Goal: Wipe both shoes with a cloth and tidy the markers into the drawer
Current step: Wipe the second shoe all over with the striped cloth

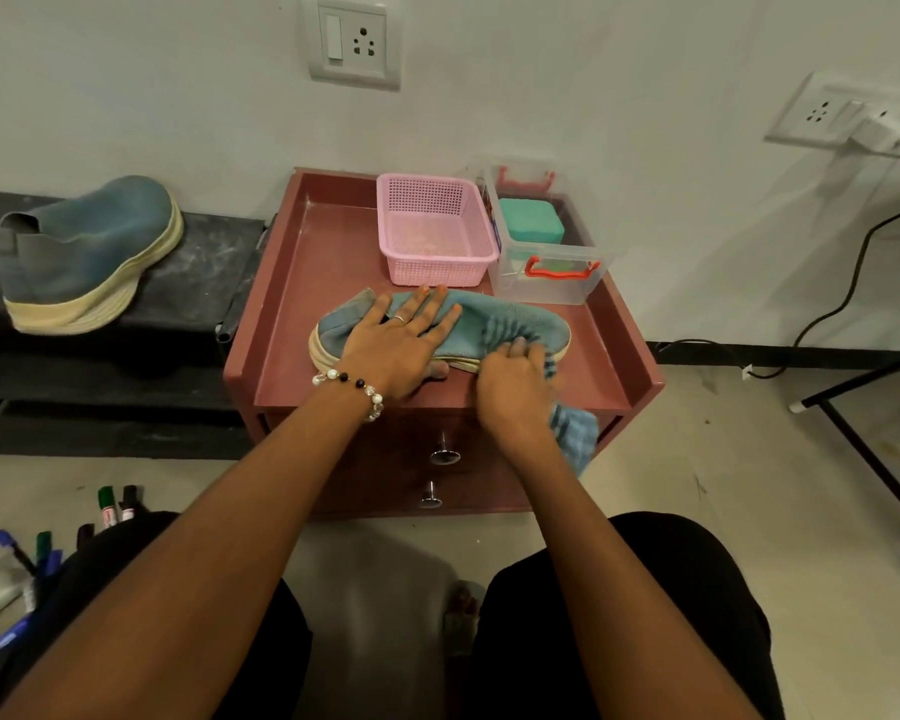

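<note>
Markers (48, 553) lie scattered on the floor at the near left, beside the person's knee, below a small red cabinet whose two drawers (437, 475) are closed. On its worktop (302, 283) the left hand (396, 345) rests flat with straight fingers on a blue shoe (526, 319) lying on its side, while the right hand (515, 381) grips a blue checked cloth (575, 433) pressed against the toe end. Farther back stand a pink basket (432, 231) and a clear box (546, 241), and the second shoe (89, 252) sits on a dark bench (204, 262) to the left.

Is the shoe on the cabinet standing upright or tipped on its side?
Tipped on its side. The shoe lies with its pale sole edge facing the camera, the left hand pressing flat on its upper.
</note>
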Motion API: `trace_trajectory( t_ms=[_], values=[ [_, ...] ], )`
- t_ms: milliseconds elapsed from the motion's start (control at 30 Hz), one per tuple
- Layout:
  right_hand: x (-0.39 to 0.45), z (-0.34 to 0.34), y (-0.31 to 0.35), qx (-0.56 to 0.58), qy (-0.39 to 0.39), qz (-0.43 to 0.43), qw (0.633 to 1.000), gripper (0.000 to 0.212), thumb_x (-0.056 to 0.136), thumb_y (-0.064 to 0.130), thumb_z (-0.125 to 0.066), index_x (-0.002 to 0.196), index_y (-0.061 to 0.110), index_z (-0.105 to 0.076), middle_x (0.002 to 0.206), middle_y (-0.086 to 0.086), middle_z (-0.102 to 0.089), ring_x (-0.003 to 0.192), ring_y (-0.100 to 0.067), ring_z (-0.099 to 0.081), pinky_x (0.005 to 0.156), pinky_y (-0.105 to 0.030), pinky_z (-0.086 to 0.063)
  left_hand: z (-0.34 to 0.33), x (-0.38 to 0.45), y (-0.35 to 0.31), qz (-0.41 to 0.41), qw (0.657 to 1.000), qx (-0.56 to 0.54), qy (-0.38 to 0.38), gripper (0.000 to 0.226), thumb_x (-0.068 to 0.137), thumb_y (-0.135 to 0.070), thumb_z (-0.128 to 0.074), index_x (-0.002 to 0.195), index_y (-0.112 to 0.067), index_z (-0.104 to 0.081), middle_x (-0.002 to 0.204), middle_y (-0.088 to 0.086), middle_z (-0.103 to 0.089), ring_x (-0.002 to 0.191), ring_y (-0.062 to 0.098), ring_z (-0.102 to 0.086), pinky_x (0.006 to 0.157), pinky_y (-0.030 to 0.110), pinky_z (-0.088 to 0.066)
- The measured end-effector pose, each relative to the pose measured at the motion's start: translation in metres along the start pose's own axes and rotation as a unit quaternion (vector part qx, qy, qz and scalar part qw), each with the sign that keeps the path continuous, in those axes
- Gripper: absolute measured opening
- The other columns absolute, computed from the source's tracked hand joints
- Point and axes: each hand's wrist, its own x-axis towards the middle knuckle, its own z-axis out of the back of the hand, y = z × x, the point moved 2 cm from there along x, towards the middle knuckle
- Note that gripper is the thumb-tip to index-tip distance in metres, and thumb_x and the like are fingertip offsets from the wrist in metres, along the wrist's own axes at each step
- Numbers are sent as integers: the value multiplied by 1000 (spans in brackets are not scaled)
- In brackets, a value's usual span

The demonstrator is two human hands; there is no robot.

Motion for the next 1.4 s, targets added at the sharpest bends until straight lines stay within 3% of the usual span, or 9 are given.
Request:
trace_trajectory(
  t_ms=[167, 333, 533, 700, 900, 1067, 1200, 1300, 1400],
  values=[
    [-1, -2, -3, -7, -2, 99, 995, 46, 93, 4, -39, 139, 6, -35, 144, -7, -36, 134, -25, -26, 97, -50, -33, 2, 0, -1, 3, 1000, 6, 9, 73, 97, -55, -28, 151, -26, 11, 158, 0, 18, 146, 16, 12, 116, 47, 3],
    [2, -2, -23, -45, -6, -17, 999, 55, 98, 5, -28, 148, -5, -6, 158, -16, -5, 145, -29, -3, 106, -55, -25, 2, 0, 0, -4, 1000, -1, 10, 73, 97, -53, -31, 151, -27, 12, 158, -1, 19, 146, 16, 13, 116, 46, 3],
    [5, 2, -22, 4, 5, -65, 998, 56, 98, 7, -29, 146, -8, -5, 157, -21, -2, 144, -35, -5, 106, -57, -23, 0, 0, 0, -3, 1000, -6, 6, 73, 97, -52, -31, 151, -26, 12, 158, 0, 19, 146, 16, 13, 116, 46, 3],
    [-12, -5, 10, 50, 38, 1, 998, 61, 96, 8, -40, 147, -5, -9, 156, -22, -4, 143, -35, -4, 108, -55, -23, 4, -1, -1, 0, 1000, 0, 14, 75, 97, -52, -32, 151, -24, 11, 158, 2, 19, 146, 17, 12, 116, 47, 2],
    [19, 2, -23, 60, -8, -91, 994, 57, 97, 5, -29, 146, -10, -4, 157, -22, -3, 144, -35, -6, 107, -53, -24, -1, 1, 1, -8, 1000, 5, 10, 77, 97, -49, -37, 151, -26, 12, 157, 2, 21, 146, 17, 14, 115, 48, 1],
    [18, 2, -21, 79, 9, -90, 993, 54, 97, 6, -30, 146, -9, -13, 156, -24, -6, 143, -37, -6, 109, -53, -21, -1, 0, 0, -5, 1000, -6, 6, 73, 98, -49, -34, 151, -26, 11, 157, 1, 21, 146, 16, 14, 116, 47, 2],
    [4, -2, 2, 78, 8, 35, 996, 38, 89, 9, -48, 127, 1, -50, 135, -16, -45, 127, -36, -30, 105, -45, -32, 3, 0, -1, 3, 1000, -3, 9, 74, 97, -52, -33, 151, -25, 10, 158, 2, 18, 146, 17, 11, 116, 47, 0],
    [-2, 23, -4, 316, 36, 67, 946, 32, 84, -3, -45, 107, 2, -67, 106, -16, -67, 102, -33, -56, 93, -38, -42, 4, -3, -1, 0, 1000, 6, -4, 78, 95, -55, -37, 152, -26, 9, 159, 1, 15, 147, 17, 7, 116, 47, -2],
    [-4, 51, -27, 622, 109, -43, 775, 32, 86, -11, -43, 94, 0, -72, 82, -13, -73, 71, -24, -70, 61, -28, -56, 13, -6, 8, -28, 999, 18, -23, 77, 93, -54, -44, 153, -28, -4, 161, 1, 4, 147, 18, -2, 115, 45, -9]
  ],
)
